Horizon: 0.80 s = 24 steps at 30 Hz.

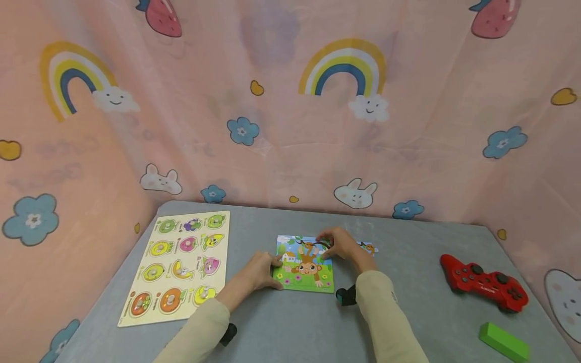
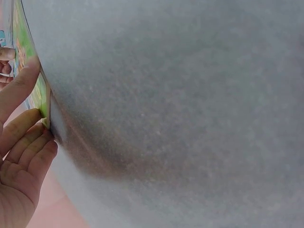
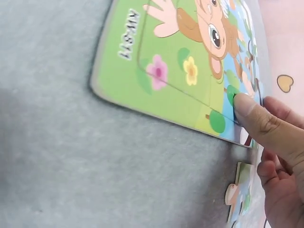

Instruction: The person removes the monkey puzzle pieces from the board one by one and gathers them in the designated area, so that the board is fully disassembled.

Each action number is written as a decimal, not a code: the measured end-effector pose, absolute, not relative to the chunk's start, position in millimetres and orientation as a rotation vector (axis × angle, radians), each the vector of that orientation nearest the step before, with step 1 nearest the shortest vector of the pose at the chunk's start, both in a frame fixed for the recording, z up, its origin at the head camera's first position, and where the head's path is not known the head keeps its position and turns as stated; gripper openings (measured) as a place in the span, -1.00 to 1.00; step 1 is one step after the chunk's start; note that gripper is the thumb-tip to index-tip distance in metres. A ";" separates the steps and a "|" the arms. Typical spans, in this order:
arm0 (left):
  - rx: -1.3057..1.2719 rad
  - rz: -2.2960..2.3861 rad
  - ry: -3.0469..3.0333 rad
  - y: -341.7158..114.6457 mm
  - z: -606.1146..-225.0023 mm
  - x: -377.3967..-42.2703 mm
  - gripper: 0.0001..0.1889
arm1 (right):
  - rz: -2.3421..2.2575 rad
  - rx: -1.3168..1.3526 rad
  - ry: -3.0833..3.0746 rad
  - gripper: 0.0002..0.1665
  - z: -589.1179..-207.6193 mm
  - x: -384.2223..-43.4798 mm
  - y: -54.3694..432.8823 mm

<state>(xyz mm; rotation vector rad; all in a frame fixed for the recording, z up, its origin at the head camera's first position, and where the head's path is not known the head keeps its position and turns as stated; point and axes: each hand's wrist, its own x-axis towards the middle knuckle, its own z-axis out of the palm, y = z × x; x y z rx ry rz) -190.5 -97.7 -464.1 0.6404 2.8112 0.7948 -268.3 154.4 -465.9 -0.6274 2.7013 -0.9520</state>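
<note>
The monkey puzzle (image 1: 305, 269) looks mostly filled; a loose piece (image 1: 368, 247) remains. Left hand (image 1: 260, 271) and right hand (image 1: 343, 245) pinch its edges, fingers narrowed.

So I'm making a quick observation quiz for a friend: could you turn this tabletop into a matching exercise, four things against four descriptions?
Things
1. monkey puzzle
2. game controller
3. fruit board
4. block

Descriptions
A. plain green, at the right of the table, nearer the person than the red thing
B. on the left side of the table, covered with fruit pictures
C. red, with dark buttons
D. touched by the left hand and the right hand

Right pairs: 1-D, 2-C, 3-B, 4-A
</note>
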 end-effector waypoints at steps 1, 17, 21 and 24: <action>0.641 0.798 2.812 -98.4 -464.1 -190.6 -0.39 | -0.962 -0.626 2.704 -0.53 -466.3 -268.4 153.9; 0.621 0.793 2.812 -98.1 -466.7 -190.3 -0.39 | -1.278 -0.627 2.697 -0.58 -477.0 -259.8 165.1; 0.621 0.808 2.813 -98.5 -466.4 -189.9 -0.38 | -1.391 -0.568 2.648 -0.57 -480.9 -258.4 170.1; 0.606 0.818 2.806 -98.8 -466.6 -190.3 -0.38 | -1.461 -0.534 2.609 -0.57 -484.5 -257.6 174.5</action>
